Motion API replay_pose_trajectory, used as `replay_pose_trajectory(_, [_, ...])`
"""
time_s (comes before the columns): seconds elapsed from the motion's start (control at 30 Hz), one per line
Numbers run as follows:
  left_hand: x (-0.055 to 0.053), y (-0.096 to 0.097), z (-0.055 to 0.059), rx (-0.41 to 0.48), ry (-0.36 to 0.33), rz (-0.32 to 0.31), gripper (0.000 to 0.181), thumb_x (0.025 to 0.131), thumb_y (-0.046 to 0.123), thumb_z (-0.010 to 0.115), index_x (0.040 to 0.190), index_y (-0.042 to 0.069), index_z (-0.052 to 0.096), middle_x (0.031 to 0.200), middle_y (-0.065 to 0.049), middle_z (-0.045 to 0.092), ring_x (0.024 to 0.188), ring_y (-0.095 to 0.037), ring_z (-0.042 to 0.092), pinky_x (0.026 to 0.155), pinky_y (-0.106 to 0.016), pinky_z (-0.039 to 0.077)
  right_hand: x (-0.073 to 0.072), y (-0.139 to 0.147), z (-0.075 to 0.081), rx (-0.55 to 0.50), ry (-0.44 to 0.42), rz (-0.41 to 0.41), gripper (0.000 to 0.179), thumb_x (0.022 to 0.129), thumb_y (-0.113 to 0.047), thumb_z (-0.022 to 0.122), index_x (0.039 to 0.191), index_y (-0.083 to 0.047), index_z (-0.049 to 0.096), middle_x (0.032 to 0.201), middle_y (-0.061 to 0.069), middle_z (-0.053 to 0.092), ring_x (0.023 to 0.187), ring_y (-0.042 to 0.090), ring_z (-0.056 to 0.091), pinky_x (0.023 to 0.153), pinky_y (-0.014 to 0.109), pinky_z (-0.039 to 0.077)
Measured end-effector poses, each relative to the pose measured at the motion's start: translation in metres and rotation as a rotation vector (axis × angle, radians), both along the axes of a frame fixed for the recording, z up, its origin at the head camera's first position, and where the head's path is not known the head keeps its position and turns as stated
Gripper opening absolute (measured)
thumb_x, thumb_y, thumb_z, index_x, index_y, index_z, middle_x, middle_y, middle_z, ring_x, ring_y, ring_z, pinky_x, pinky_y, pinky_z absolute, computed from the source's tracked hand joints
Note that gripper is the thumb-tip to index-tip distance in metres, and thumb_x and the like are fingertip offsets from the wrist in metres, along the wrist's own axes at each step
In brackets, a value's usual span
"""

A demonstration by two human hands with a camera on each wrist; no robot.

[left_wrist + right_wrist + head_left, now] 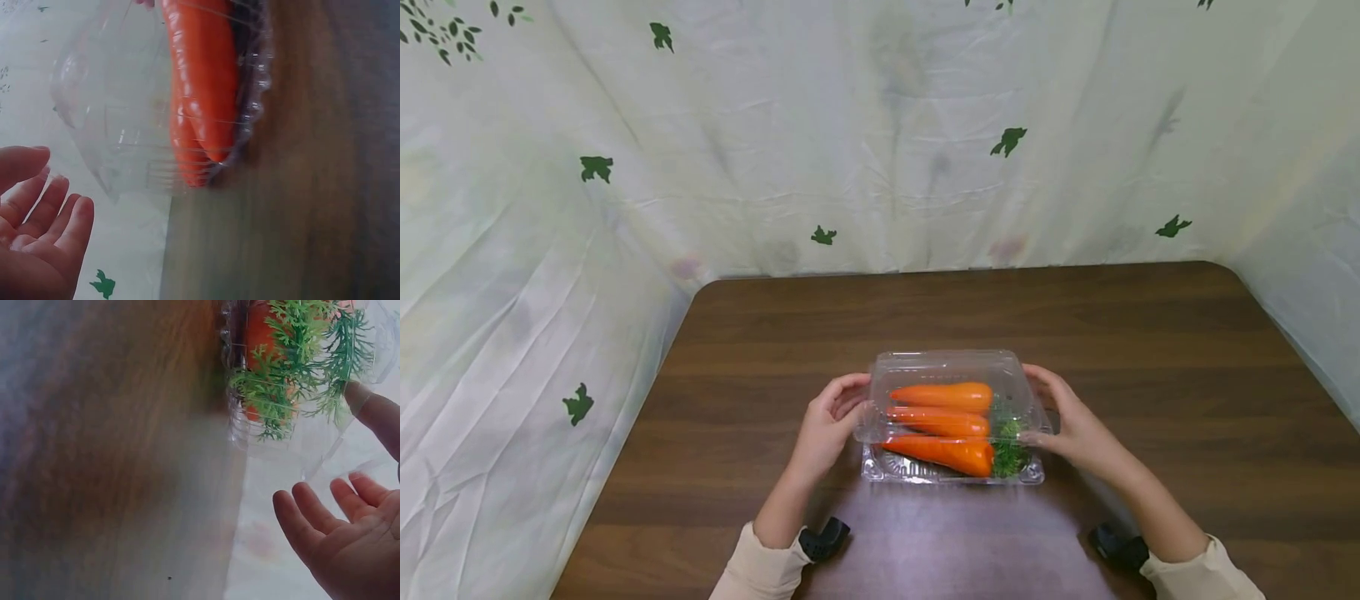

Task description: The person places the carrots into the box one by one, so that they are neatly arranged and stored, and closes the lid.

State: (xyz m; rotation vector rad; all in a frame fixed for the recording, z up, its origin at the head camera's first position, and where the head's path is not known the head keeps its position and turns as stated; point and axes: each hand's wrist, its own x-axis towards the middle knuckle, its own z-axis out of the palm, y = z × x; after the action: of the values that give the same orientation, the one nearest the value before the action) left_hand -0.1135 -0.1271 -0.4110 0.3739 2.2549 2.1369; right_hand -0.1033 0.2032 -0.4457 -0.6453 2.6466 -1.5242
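Observation:
A clear plastic clamshell box [952,479] sits on the table with its see-through lid [947,364] raised at a tilt over the base. Inside lie three orange carrots [951,452], side by side, their green leafy tops [1009,454] at the right end. My left hand [823,429] holds the lid's left side between thumb and fingers. At the opposite side, my right hand [1078,425] holds the lid, its thumb [375,412] on the plastic near the leaves and its other fingers behind. Clear plastic makes the exact contact hard to see.
A brown wooden table [760,333] extends around the box. Pale cloth with green leaf shapes [850,167] hangs behind and at both sides. Dark wrist devices [824,540] sit on both forearms, below cream sleeves [1202,575].

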Motion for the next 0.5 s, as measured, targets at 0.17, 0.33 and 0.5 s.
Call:
replay_pose_trajectory(0.17, [0.008, -0.003, -0.005, -0.086, 0.056, -0.017, 0.029, 0.083, -0.019, 0.045, 0.111, -0.016, 0.052, 0.115, -0.029, 0.051, 0.108, -0.039, 0.048, 0.09, -0.043, 0.038, 0.001, 0.002, -0.005, -0.021, -0.017, 0.019, 0.081, 0.074, -0.002, 0.071, 0.139, -0.006, 0.023, 0.139, 0.016, 0.025, 0.117, 0.035, 0.034, 0.089, 0.053, 0.034])
replay_pose_trajectory(0.33, [0.014, -0.004, -0.005, -0.146, -0.002, -0.012, 0.027, 0.088, -0.01, 0.046, 0.114, -0.011, 0.053, 0.118, -0.023, 0.052, 0.111, -0.032, 0.048, 0.09, -0.031, 0.04, 0.001, 0.009, -0.01, -0.072, -0.033, 0.09, 0.078, 0.078, -0.007, 0.068, 0.141, -0.007, 0.022, 0.142, 0.015, 0.024, 0.122, 0.032, 0.032, 0.095, 0.035, 0.035])
replay_pose_trajectory(0.5, [0.018, -0.003, -0.005, -0.125, -0.055, -0.027, 0.035, 0.087, -0.003, 0.054, 0.12, -0.01, 0.048, 0.122, -0.025, 0.048, 0.112, -0.037, 0.046, 0.09, -0.037, 0.04, 0.0, 0.016, -0.01, -0.168, -0.062, 0.214, 0.075, 0.081, -0.002, 0.064, 0.142, -0.003, 0.02, 0.145, 0.018, 0.017, 0.125, 0.017, 0.032, 0.095, 0.02, 0.032])
